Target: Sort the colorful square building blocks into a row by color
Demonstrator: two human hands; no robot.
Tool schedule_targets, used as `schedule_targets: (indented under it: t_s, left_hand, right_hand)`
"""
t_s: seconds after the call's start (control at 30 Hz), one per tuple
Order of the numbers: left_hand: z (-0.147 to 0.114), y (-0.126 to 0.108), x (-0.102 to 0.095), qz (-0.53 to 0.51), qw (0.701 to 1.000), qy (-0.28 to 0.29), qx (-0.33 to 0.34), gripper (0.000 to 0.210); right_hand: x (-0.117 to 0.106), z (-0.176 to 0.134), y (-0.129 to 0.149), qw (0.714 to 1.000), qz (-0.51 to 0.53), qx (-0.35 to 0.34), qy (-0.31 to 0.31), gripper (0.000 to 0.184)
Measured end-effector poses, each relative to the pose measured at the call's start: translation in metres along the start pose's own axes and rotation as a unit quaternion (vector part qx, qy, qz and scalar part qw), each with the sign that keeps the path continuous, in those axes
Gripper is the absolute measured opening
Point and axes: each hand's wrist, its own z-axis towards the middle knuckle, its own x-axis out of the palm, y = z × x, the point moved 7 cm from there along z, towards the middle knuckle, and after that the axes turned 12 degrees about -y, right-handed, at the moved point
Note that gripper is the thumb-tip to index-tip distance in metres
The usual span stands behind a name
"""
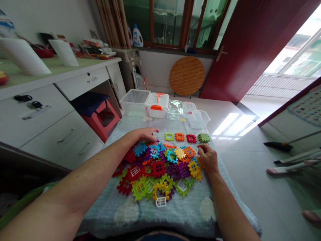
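My left hand (147, 134) reaches over the far left edge of a heap of plastic interlocking building pieces, thumb and fingers apart, with nothing visible between them. Below it in the heap lie a blue square piece (140, 149) and a blue piece with a white window (153, 151). My right hand (208, 158) rests at the heap's right side with its fingers curled closed; whatever they may hold is hidden. Close to it are an orange piece (189, 152) and a yellow piece (195, 169). Beyond the heap, a lime frame (169, 137), an orange frame (179, 137), a red frame (191, 138) and stacked green pieces (204, 138) form a row.
Along the far edge of the cloth-covered table (100, 207) stand a clear bin (134, 103), a lidded box with orange clips (157, 105) and smaller clear containers (175, 108). A loose white window (161, 202) lies at the heap's near edge. A pink stool (104, 115) stands left.
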Motion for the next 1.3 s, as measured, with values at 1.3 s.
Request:
schedule_targets:
  t_s: [1.3]
  left_hand:
    - [-0.058,0.045,-0.061,-0.095,0.977,-0.185,-0.044,0.056]
  right_hand:
    - [0.000,0.000,0.001,1.000,-0.002,0.000,0.013,0.029]
